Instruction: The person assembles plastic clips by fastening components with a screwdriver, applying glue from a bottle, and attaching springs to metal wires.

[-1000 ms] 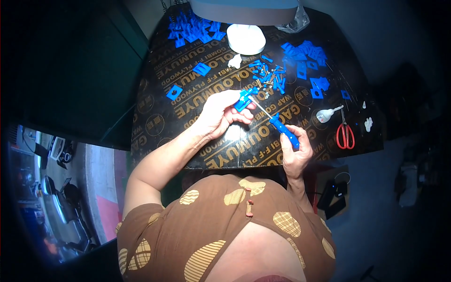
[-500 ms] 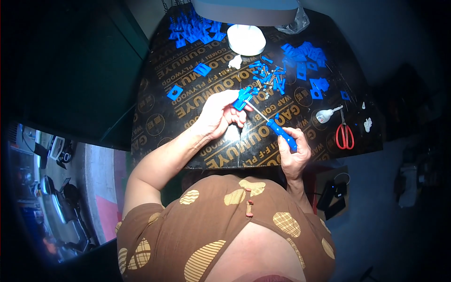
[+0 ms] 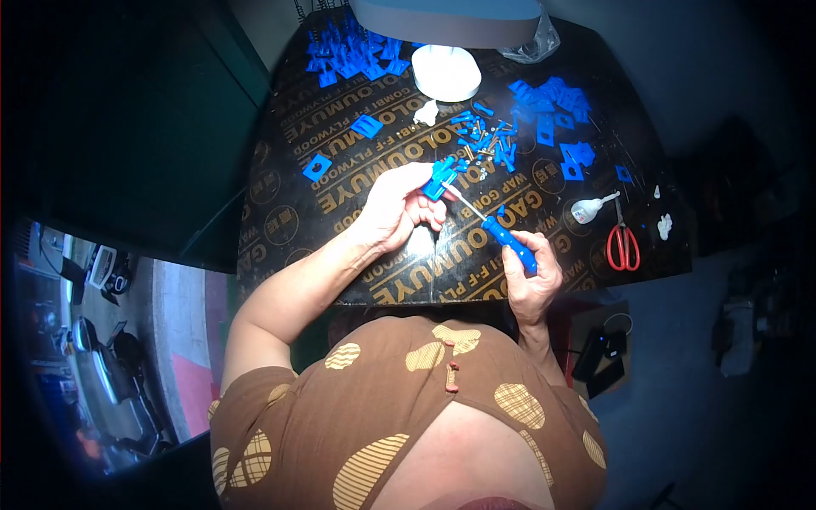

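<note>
Pinched closed, my left grip [image 3: 399, 204] holds a bright blue plastic-looking bracket [image 3: 439, 180] over the middle of the dark, printed worktop [image 3: 595, 255]. Right of it, my right grip [image 3: 535, 272] is wrapped around a blue-handled screwdriver [image 3: 510, 244], its slim metal shaft [image 3: 473, 205] slanting up to the bracket; I can't tell whether the tip is seated.

Near the left edge lies a flat blue plate with a round hole [image 3: 316, 167]; a heap of blue pieces [image 3: 344, 55] fills the far left corner. Beyond my hands are scattered small blue pegs and screws [image 3: 489, 140], then, toward the right edge, red-handled scissors [image 3: 624, 249].

I judge this step to be screw-driving: it calls for a steady left pinch, the shaft lined up, and a turn of the handle.
</note>
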Tool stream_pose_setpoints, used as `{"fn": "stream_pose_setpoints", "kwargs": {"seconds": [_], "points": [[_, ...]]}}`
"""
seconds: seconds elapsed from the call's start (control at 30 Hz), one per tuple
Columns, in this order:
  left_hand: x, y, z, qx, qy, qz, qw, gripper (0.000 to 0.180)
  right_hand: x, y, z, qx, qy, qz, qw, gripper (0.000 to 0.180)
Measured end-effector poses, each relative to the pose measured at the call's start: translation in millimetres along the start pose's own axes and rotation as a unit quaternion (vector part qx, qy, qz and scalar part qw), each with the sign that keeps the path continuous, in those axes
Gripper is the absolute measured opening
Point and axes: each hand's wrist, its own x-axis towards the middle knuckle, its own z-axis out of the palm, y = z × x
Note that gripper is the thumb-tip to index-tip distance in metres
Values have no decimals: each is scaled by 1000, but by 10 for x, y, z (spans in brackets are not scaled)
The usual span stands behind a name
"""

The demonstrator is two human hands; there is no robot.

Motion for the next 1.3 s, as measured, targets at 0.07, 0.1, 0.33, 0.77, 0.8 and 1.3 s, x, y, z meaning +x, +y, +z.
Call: {"fn": "stream_pose_setpoints", "kwargs": {"seconds": [0.07,0.1,0.33,0.77,0.8,1.3], "points": [[0,-1,-11,2,2,2,1000,30,4,-7,2,-3,-2,-4,1000,17],[-3,1,2,2,2,2,1000,30,7,-16,0,-6,-3,0,1000,17],[-21,1,35,46,16,41,998,34,15,-39,11,-39,-4,-8,999,20],[-17,20,30,76,6,49,996,31,-29,5,13,-10,10,2,1000,22],[-23,22,37,77,6,49,996,31,-48,6,-6,-6,1,19,1000,23],[-12,72,9,91,8,50,995,28,-5,-26,-34,5,-80,5,997,22]]}}
